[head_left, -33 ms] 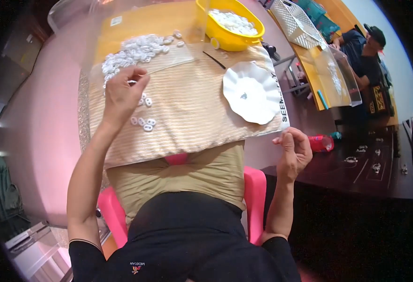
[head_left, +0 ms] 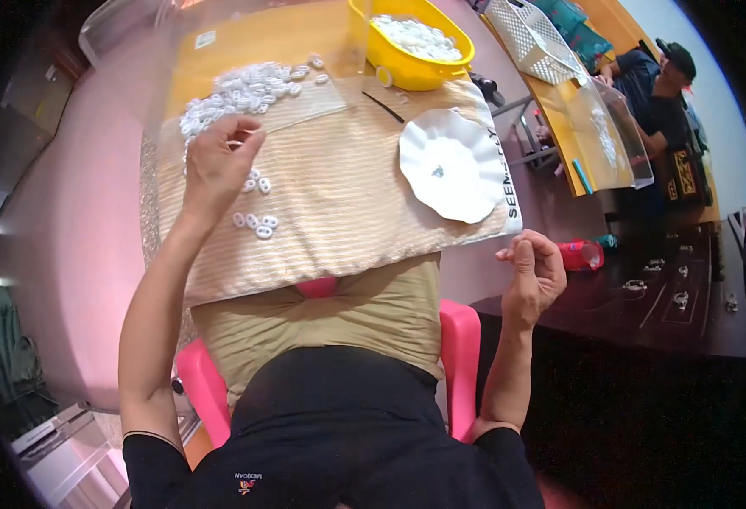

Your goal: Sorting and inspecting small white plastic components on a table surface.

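My left hand (head_left: 218,165) is over the left side of the cloth-covered table, next to a heap of small white oval plastic pieces (head_left: 258,85) with dark holes. Its thumb and fingers are pinched, with a bit of white between them, perhaps one of these pieces. Just below it lie a few loose pieces (head_left: 263,184), and nearer me a small group (head_left: 262,231). Beyond the table's right edge, my right hand (head_left: 536,276) is raised with thumb and forefinger pressed together. Whatever it holds, if anything, is too small to make out.
A white wavy-rimmed dish (head_left: 474,199) with a small dark spot sits on the right. Behind it stand a yellow tub (head_left: 415,75) of white pieces and a thin black stick (head_left: 382,107). A red container (head_left: 578,256) is beyond my right hand. Another person (head_left: 657,102) works at a second table.
The whole view has shifted very slightly. Both hands keep their pinched poses in nearly the same places.
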`<action>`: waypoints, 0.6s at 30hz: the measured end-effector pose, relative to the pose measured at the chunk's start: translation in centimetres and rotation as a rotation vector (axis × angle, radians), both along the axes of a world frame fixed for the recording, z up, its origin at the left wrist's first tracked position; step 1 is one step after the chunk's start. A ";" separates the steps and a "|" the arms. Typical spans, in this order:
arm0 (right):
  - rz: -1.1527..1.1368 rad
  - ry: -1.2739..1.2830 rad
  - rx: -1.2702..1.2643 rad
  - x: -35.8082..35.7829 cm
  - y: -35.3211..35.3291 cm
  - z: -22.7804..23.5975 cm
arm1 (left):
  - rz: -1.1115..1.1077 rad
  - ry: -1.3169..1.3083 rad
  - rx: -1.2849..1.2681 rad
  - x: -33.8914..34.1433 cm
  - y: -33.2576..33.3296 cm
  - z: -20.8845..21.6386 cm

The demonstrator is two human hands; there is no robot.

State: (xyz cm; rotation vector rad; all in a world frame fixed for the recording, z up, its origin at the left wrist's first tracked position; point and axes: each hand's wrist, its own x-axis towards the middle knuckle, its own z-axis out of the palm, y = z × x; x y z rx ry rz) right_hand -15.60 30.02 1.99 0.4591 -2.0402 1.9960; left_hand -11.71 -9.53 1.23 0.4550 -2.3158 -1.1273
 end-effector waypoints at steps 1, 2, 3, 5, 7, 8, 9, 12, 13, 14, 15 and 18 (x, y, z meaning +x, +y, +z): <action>-0.036 -0.001 0.003 -0.2 0.5 -0.2 | 0.001 -0.007 -0.042 -0.8 -0.4 0.0; -0.069 -0.003 0.004 -0.4 0.9 -0.3 | 0.020 -0.048 -0.086 -1.5 -0.8 0.0; -0.070 -0.008 -0.004 -0.5 1.1 -0.4 | 0.018 -0.053 -0.094 -2.4 -1.1 -0.1; -0.109 -0.025 -0.058 -0.5 0.7 -0.5 | -0.007 0.025 -0.227 -3.4 -2.5 -0.6; -0.060 0.009 -0.086 -0.6 0.6 -0.6 | -0.027 0.086 -0.286 -4.5 -3.3 -1.5; -0.043 0.029 -0.100 -0.6 0.4 -0.6 | -0.025 0.109 -0.303 -5.0 -3.4 -1.6; -0.067 0.022 -0.066 -0.4 0.3 -0.6 | -0.023 0.092 -0.359 -5.2 -3.6 -1.7; -0.009 0.049 -0.043 -0.6 0.6 -1.1 | 0.004 0.085 -0.415 -5.8 -3.7 -2.0; 0.000 0.045 -0.056 -0.7 0.6 -1.2 | 0.013 0.080 -0.428 -5.9 -3.9 -1.8; 0.004 0.046 -0.058 -0.8 0.4 -1.2 | 0.004 0.108 -0.500 -6.0 -4.1 -1.8; 0.007 0.047 -0.059 -0.9 0.4 -1.2 | -0.006 0.136 -0.571 -6.1 -4.2 -1.7; 0.011 0.036 -0.070 -0.9 0.3 -1.4 | -0.106 0.137 -0.519 -6.9 -3.9 -2.1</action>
